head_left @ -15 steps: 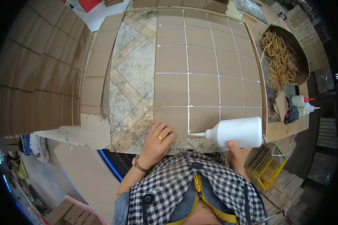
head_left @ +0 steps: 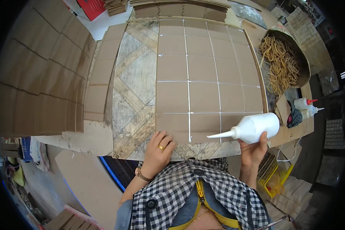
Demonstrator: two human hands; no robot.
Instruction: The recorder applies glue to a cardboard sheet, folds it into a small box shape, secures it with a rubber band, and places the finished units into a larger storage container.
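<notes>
A white squeeze bottle (head_left: 257, 127) with a long pointed nozzle lies tilted on its side in my right hand (head_left: 253, 153); its tip points left, above the near edge of the cardboard. My left hand (head_left: 160, 150) rests on the near left corner of the brown cardboard sheets (head_left: 205, 94), fingers stretched out and holding nothing, a ring on one finger. White glue lines (head_left: 188, 97) run along and across the sheets in a grid. Under them the patterned tabletop (head_left: 134, 86) shows on the left and along the front edge.
Tall stacks of cardboard (head_left: 38, 76) stand at the left, with more folded cardboard (head_left: 176, 11) at the back. On the right are a sack of tan bands (head_left: 281, 63), two small bottles (head_left: 307, 107) and a dark cloth (head_left: 294, 116). A yellow crate (head_left: 281, 176) sits below the table.
My right hand has moved the bottle to the right, taking its nozzle tip away from the near end of the left long glue line. My left hand stays on the corner.
</notes>
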